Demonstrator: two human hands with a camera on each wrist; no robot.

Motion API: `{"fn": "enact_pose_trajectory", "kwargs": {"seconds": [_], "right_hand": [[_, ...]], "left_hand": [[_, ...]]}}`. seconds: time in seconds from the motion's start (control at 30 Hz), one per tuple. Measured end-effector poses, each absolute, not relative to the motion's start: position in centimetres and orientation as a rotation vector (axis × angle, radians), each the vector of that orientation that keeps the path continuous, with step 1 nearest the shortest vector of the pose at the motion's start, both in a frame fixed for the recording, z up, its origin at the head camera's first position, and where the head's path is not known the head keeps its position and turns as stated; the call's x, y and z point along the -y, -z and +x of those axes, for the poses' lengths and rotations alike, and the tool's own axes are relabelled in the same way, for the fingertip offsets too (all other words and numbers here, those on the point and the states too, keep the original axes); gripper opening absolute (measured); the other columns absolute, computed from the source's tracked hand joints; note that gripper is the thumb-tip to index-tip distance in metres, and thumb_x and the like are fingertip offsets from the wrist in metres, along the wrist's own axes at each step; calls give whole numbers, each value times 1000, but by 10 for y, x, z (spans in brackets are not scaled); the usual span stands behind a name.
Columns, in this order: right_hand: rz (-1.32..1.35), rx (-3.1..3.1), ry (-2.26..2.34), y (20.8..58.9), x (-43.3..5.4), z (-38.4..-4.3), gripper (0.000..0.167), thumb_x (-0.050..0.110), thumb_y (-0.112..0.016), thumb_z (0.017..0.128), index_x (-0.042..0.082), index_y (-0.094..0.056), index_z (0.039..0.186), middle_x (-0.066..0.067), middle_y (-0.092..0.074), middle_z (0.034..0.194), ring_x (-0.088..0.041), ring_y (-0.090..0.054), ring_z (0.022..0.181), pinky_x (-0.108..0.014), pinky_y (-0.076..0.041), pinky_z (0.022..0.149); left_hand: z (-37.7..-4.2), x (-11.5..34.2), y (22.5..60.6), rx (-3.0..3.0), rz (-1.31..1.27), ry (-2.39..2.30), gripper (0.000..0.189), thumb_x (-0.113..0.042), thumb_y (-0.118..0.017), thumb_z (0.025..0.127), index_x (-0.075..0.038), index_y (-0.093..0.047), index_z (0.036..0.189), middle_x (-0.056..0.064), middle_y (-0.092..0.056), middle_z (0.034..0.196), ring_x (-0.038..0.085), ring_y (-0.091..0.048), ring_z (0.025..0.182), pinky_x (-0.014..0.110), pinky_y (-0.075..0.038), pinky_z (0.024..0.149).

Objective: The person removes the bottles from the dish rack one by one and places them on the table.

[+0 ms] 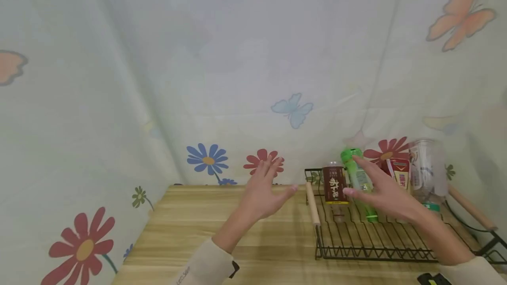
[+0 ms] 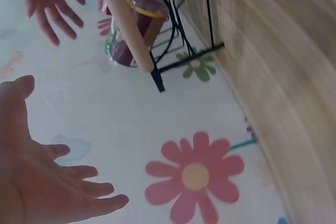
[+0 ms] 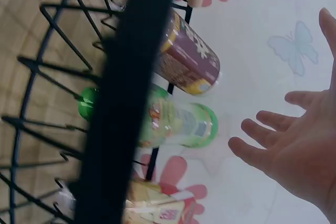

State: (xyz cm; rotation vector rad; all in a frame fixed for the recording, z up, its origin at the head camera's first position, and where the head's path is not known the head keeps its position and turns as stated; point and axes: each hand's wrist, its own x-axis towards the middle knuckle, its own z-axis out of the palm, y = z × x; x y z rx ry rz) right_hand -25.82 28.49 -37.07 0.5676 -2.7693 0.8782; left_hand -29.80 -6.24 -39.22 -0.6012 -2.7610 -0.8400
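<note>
My left hand hovers over the wooden table to the left of a black wire basket, its fingers spread and holding nothing. Above the basket hangs my right hand, also with spread fingers and nothing held. In the head view it overlaps a green-capped bottle. Left of that bottle stands a dark brown labelled bottle or can. To the right are a red and cream carton and a clear plastic container. The right wrist view shows the brown item and green bottle beside the hand.
The basket has light wooden handles on its left and right sides. It stands on the wood-grain table, toward the right. Behind the table hangs a pale cloth printed with flowers and butterflies.
</note>
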Motion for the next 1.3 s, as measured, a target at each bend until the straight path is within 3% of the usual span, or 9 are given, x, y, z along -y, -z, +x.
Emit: {"fn": "enact_pose_trajectory", "kwargs": {"seconds": [0.13, 0.3, 0.6, 0.87, 1.07, 1.3], "right_hand": [[519, 2779, -901, 378, -275, -261, 98, 55, -68, 100, 18, -12, 172, -26, -23, 171, -59, -29, 149, -86, -34, 102], [465, 2769, -952, 387, -264, -267, 97, 55, -67, 101, 12, -15, 171, -30, -26, 169, -61, -32, 146, -85, -37, 100], [377, 2749, -1042, 403, -249, -278, 99, 58, -66, 100, 5, -18, 169, -33, -27, 167, -60, -37, 144, -82, -39, 102], [312, 2754, -1032, 415, -242, -285, 103, 64, -64, 99, -2, -21, 166, -34, -27, 167, -61, -30, 147, -83, -33, 107], [288, 2738, -1019, 421, -242, -288, 102, 64, -64, 99, -2, -25, 165, -34, -30, 165, -60, -34, 146, -82, -36, 106], [272, 2713, -1009, 425, -240, -291, 102, 63, -67, 98, -3, -28, 164, -34, -34, 163, -59, -38, 143, -79, -40, 104]], "left_hand": [[-295, 51, 409, 2711, -592, 1131, 90, -74, -58, 96, -35, -24, 169, 0, -22, 176, 34, -25, 159, 70, -30, 120], [-290, 34, 434, 2656, -531, 1503, 88, -66, -66, 96, -38, -24, 169, -1, -28, 173, 34, -29, 157, 69, -31, 120], [-281, 9, 470, 2615, -558, 1747, 98, -64, -72, 93, -34, -19, 170, 10, -27, 173, 41, -30, 155, 73, -30, 118], [-271, -3, 483, 2577, -530, 1968, 93, -58, -71, 96, -32, -20, 170, 8, -24, 174, 41, -30, 156, 70, -30, 119], [-270, -9, 486, 2553, -507, 2057, 94, -53, -75, 95, -27, -24, 169, 9, -27, 173, 45, -34, 153, 67, -35, 118], [-268, -14, 489, 2522, -552, 2136, 97, -45, -77, 97, -24, -17, 171, 18, -29, 171, 47, -38, 150, 61, -39, 118]]}}
